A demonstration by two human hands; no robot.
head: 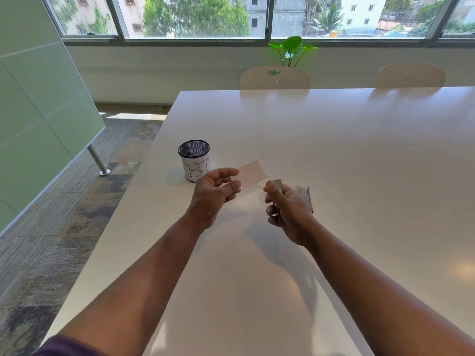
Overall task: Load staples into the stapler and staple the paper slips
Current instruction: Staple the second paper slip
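Note:
My left hand (214, 192) pinches the near end of a pale paper slip (253, 172) between thumb and fingers, holding it above the white table (334, 140). My right hand (288, 208) is closed around a small metal stapler (305, 197); its silver body shows behind the palm and one grey end sticks up by my thumb. The two hands are apart, with the slip's free end pointing toward the stapler. Whether staples are inside is hidden.
A black mesh cup (194, 159) with a white label marked "BI" stands on the table just left of my left hand. Two white chairs (275, 78) sit at the table's far side. The table's left edge drops to carpeted floor.

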